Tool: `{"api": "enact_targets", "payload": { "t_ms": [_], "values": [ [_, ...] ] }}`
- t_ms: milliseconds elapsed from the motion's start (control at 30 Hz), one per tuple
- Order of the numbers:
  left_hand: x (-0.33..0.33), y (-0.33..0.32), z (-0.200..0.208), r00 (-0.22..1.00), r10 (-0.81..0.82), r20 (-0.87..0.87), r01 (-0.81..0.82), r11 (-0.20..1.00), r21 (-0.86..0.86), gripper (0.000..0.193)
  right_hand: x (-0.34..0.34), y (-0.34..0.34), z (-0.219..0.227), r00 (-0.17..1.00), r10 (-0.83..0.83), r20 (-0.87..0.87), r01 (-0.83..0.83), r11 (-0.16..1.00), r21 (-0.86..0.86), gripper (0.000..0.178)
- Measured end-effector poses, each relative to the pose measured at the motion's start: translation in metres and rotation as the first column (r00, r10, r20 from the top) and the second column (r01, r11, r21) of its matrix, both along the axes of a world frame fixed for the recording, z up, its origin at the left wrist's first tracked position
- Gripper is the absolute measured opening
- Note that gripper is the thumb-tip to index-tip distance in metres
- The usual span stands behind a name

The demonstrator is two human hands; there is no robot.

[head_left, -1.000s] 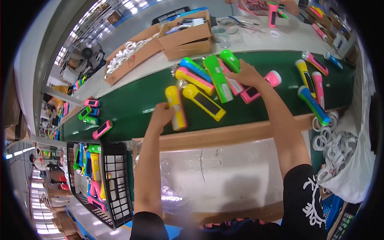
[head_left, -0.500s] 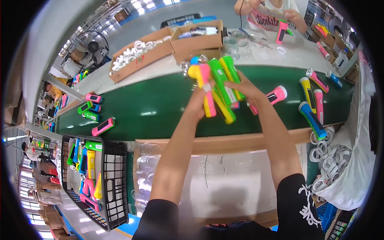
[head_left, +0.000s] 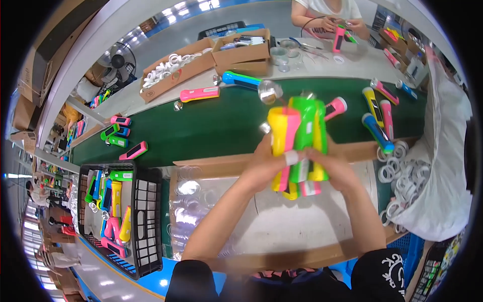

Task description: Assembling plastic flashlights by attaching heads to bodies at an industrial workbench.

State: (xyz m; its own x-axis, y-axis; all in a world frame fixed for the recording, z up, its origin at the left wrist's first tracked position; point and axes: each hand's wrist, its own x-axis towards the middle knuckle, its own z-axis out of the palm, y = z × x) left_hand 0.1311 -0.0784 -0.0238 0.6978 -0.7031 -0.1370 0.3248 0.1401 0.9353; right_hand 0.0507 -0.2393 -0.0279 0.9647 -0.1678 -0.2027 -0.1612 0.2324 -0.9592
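Observation:
Between my hands is an upright bundle of several plastic flashlights, over the near edge of the green belt. A yellow-and-pink flashlight [head_left: 286, 132] is on its left side, and my left hand [head_left: 265, 170] wraps round that side. A green flashlight [head_left: 308, 118] stands in the middle, with yellow-and-green ones beside it. My right hand [head_left: 333, 168] grips the right side, its thumb across the front. A white band shows by my left thumb. Motion blurs the bundle's heads. Shiny reflectors, one a large silver reflector [head_left: 270, 92], appear just beyond it.
Pink [head_left: 199, 94] and blue [head_left: 241, 79] flashlights lie along the far edge of the green belt [head_left: 176, 133]. More flashlights [head_left: 376, 130] lie at right. A black crate [head_left: 146, 221] of flashlights stands lower left, white rings [head_left: 402, 176] at right. Across the bench, a person's hands [head_left: 342, 24] work.
My hands have drawn the bundle toward me and slightly right, and its flashlights are closer together and more upright. Pink and blue flashlights at the belt's far edge are now in sight. The view has shifted.

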Motion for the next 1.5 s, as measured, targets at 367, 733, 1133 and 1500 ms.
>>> {"api": "enact_targets", "payload": {
  "t_ms": [367, 733, 1133, 1500],
  "values": [
    [0.000, 0.085, -0.034, 0.663, -0.166, 0.730, -0.470, 0.667, 0.579, 0.067, -0.101, -0.094, -0.066, 0.914, -0.381, 0.143, 0.079, -0.178, -0.981, 0.043],
    [0.007, 0.195, -0.053, 0.361, -0.580, 0.731, -0.679, 0.374, 0.632, 0.032, -0.153, -0.103, -0.056, 0.934, -0.268, 0.234, 0.178, -0.220, -0.959, 0.013],
    [0.002, 0.204, -0.063, 0.463, -0.157, 0.873, -0.656, 0.601, 0.456, 0.032, -0.056, 0.122, -0.026, 0.876, 0.350, 0.331, 0.062, 0.600, -0.798, 0.053],
    [-0.091, 0.137, -0.030, 0.587, 0.289, 0.756, -0.548, 0.829, 0.109, 0.008, -0.086, 0.140, -0.057, 0.893, 0.198, 0.403, 0.070, 0.825, -0.561, 0.066]
  ]
}}
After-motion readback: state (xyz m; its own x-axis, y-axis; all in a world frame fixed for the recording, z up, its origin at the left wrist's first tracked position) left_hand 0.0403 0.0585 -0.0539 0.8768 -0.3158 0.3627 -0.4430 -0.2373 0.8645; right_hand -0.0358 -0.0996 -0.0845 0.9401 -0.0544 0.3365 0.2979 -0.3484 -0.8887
